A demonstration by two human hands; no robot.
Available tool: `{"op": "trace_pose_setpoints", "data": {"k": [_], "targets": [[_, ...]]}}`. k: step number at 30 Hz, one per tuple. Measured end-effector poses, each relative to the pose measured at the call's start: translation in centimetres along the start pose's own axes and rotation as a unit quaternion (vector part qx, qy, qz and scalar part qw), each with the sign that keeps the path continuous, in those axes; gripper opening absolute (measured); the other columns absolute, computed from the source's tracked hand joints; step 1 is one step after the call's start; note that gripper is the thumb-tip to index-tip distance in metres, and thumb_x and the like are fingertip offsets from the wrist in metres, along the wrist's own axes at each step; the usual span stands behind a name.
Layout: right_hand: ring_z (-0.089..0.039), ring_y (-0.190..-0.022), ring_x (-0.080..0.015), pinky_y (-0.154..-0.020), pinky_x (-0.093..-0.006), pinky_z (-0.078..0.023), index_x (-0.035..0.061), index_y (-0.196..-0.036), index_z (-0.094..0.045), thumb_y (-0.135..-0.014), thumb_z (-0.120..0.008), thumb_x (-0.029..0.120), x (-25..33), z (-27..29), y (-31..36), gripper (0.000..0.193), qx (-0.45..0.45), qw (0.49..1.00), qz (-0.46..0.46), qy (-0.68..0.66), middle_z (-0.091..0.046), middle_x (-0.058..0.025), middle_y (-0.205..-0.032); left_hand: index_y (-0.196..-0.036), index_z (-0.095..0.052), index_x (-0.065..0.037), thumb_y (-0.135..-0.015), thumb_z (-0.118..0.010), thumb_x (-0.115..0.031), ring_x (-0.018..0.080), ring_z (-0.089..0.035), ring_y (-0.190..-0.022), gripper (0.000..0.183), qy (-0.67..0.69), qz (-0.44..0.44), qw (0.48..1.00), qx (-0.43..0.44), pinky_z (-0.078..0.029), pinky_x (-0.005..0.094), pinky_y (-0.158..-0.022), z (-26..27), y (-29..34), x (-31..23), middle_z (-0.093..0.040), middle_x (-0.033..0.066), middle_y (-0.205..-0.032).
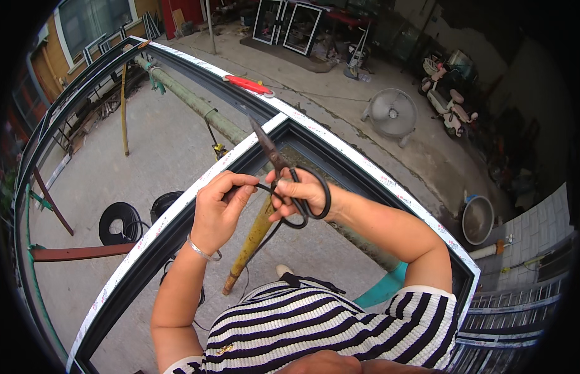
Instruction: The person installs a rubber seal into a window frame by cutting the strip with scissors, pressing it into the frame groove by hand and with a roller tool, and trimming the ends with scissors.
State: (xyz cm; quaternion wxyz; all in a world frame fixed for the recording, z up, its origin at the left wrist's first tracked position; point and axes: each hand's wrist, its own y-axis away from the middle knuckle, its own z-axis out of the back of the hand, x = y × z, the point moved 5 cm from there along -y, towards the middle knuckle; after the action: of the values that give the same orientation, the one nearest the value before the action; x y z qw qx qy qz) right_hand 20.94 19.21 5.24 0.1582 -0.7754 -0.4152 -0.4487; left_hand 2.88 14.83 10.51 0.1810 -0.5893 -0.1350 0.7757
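My left hand (pixel 216 204) is closed, pinching a thin black rubber strip (pixel 266 239) between thumb and fingertips. The strip runs across to my right hand (pixel 307 192) and hangs down below it. In the right hand sits a pair of scissors (pixel 269 148) with black loop handles; their dark, worn blades are together and point up and to the left. The right fingers also lie against the strip. Both hands are above a large window frame (pixel 199 193), dark inside with white printed film on its faces, near where a crossbar meets the long far side.
A red-handled tool (pixel 249 85) rests on the frame's far side. Green pipe (pixel 190 100) and a yellow leg (pixel 249 246) stand below the frame. Coils of black strip (pixel 118 223) lie on the floor. Beyond are a round fan (pixel 391 113), a scooter (pixel 449 106) and a basin (pixel 477 220).
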Motion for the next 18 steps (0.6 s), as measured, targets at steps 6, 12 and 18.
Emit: {"op": "trace_pose_setpoints", "data": {"k": [6,12,18], "targets": [[-0.063,-0.071,-0.0148,-0.066,-0.028,-0.053,-0.0028,-0.12,-0.05,-0.087,-0.071,0.009,11.2,5.5,0.3,0.041,-0.102,0.916,-0.035,0.387,-0.064,-0.0096,-0.086,-0.105,-0.069,0.002,-0.09,-0.068,-0.003,0.0153,-0.066,-0.073,0.016,-0.144,-0.026,0.989,-0.021,-0.052,0.0283,-0.069,-1.6,-2.0,2.4,-0.071,0.0092,-0.088],[-0.058,-0.067,-0.0111,-0.059,-0.0268,-0.045,-0.0026,-0.118,-0.057,-0.079,-0.079,0.01,16.2,12.7,-2.2,0.047,-0.159,0.84,-0.074,0.513,-0.062,-0.007,-0.085,-0.102,-0.069,0.0,-0.087,-0.069,-0.007,0.0332,-0.071,-0.086,0.017,-0.241,0.111,0.959,0.1,-0.054,0.0408,-0.078,-1.8,-5.5,5.0,-0.073,0.0183,-0.096],[-0.065,-0.11,-0.0377,-0.09,-0.0432,-0.052,0.0045,-0.111,-0.066,-0.075,-0.07,0.009,14.9,11.9,-5.0,0.037,-0.236,0.629,-0.014,0.741,-0.069,-0.0219,-0.11,-0.107,-0.066,-0.005,-0.082,-0.072,-0.01,0.0339,-0.062,-0.089,0.027,-0.407,-0.119,0.906,0.001,-0.052,0.0452,-0.072,-5.4,-4.9,5.2,-0.058,0.0126,-0.092]]}}
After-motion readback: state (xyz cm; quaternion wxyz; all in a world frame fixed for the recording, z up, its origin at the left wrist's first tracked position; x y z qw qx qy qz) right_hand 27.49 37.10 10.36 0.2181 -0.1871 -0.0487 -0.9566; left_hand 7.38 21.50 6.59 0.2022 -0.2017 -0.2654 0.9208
